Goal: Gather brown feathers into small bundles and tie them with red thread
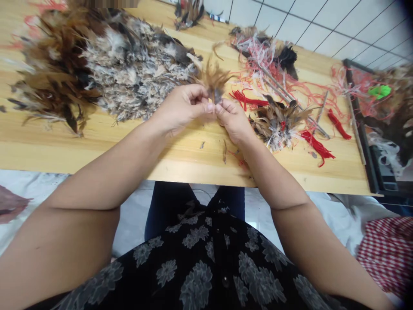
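Observation:
Between my two hands, above the wooden table [129, 150], stands a small bunch of brown feathers [215, 79], tips pointing away from me. My left hand [189, 105] pinches it near its base with thumb and fingers. From the other side my right hand [232, 117] closes on the same base, the fingertips almost meeting. A large heap of brown and grey feathers [129, 69] lies left of my left hand. Just right of my right hand rests a tied feather bundle [279, 122] with a bit of red on it.
Red yarn bundles [318, 146] and thin sticks [293, 101] lie to the right among tangled pink string [309, 92]. At the right end stands a dark-framed tray [359, 125] with feathers and a green piece [380, 91]. A checked cloth [387, 249] lies below the table.

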Motion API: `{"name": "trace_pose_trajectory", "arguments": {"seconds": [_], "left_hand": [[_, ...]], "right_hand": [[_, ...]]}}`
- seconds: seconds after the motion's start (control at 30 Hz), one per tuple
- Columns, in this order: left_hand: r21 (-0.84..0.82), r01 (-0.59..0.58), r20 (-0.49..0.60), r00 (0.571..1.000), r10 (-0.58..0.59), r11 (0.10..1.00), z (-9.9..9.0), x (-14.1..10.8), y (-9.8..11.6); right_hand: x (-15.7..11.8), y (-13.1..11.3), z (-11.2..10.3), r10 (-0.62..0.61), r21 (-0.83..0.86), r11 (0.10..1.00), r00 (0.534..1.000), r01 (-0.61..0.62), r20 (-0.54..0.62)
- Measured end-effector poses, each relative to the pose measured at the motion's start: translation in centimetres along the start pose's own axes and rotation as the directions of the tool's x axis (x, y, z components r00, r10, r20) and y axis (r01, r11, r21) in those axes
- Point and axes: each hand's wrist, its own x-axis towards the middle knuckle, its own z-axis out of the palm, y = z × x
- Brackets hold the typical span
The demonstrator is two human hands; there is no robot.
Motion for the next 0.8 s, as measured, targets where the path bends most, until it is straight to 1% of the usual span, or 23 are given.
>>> {"name": "trace_pose_trajectory", "arguments": {"seconds": [0.07,0.17,0.27,0.37,0.5,0.63,0.8], "left_hand": [[-0.012,0.004,-0.023,1.000,-0.004,1.000,0.1,-0.1,0.6],[-0.023,-0.067,-0.093,0.994,0.064,0.997,-0.5,0.1,0.6],[-0.006,-0.129,-0.186,0.974,0.126,0.992,-1.3,0.6,0.2],[0.033,-0.166,-0.239,0.956,0.169,0.986,-1.8,0.9,0.1],[0.064,-0.181,-0.258,0.947,0.191,0.981,-1.4,0.9,0.5],[0.130,-0.135,-0.218,0.963,0.161,0.982,-0.9,0.7,0.9],[0.194,-0.095,-0.239,0.961,0.141,0.976,-0.7,0.2,1.6]], "right_hand": [[-0.4,-1.1,0.2,0.047,0.025,0.999,0.999,-0.047,-0.024],[-0.9,-2.1,0.2,0.086,0.066,0.994,0.996,-0.086,-0.001],[-1.0,-2.2,0.0,0.070,0.100,0.992,0.997,-0.074,0.040],[-1.0,-2.1,-0.2,0.022,0.120,0.992,0.998,-0.029,0.056],[-1.0,-2.1,-0.1,0.014,0.112,0.994,0.998,-0.021,0.067],[-1.0,-2.4,0.1,0.023,0.150,0.988,0.998,-0.031,0.057],[-1.0,-2.4,0.0,0.033,0.206,0.977,0.998,-0.044,0.060]]}}
